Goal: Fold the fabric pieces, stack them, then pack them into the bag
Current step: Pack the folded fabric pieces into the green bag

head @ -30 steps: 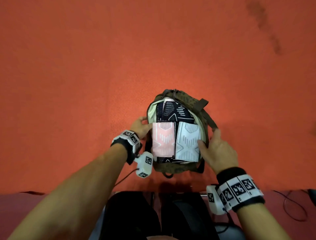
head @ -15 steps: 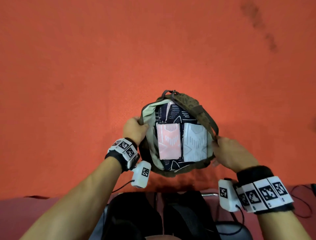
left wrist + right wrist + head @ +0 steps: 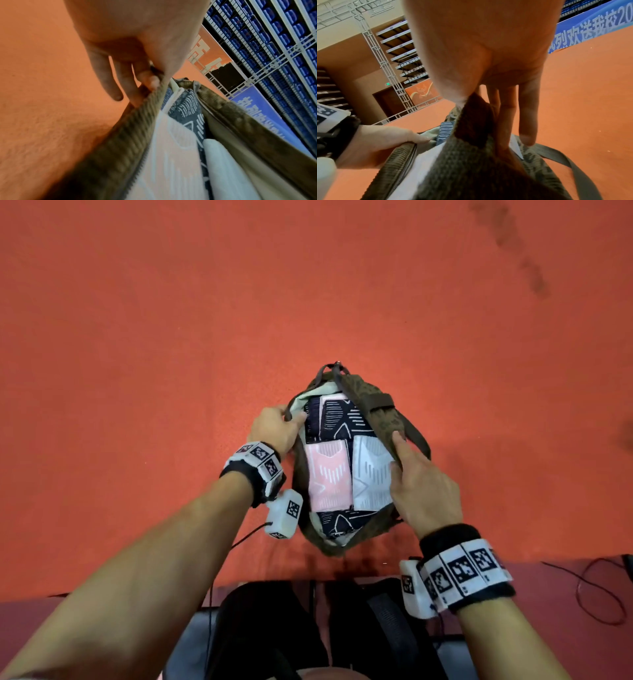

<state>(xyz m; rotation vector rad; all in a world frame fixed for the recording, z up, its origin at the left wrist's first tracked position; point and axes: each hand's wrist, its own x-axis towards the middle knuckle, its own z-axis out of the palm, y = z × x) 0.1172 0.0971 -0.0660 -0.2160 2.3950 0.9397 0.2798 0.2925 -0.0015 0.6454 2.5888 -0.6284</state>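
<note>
A brown patterned bag [image 3: 378,419] stands open on the orange floor, close in front of me. Inside lie folded fabric pieces: a pink one [image 3: 329,481], a pale grey one [image 3: 371,474], and a dark navy one with white lines [image 3: 337,419] under them. My left hand [image 3: 277,428] pinches the bag's left rim [image 3: 137,121] between thumb and fingers. My right hand [image 3: 416,474] grips the right rim [image 3: 476,116], index finger stretched along the flap.
Orange floor [image 3: 171,337] spreads all around the bag. A dark strap [image 3: 416,436] trails off the bag's right side. Black cables [image 3: 596,590] lie on the maroon strip at the lower right. A dark smudge [image 3: 527,268] marks the floor far right.
Both hands have drawn the bag's rims inward and up, so the opening is narrower. The right hand has moved from the right edge onto the flap.
</note>
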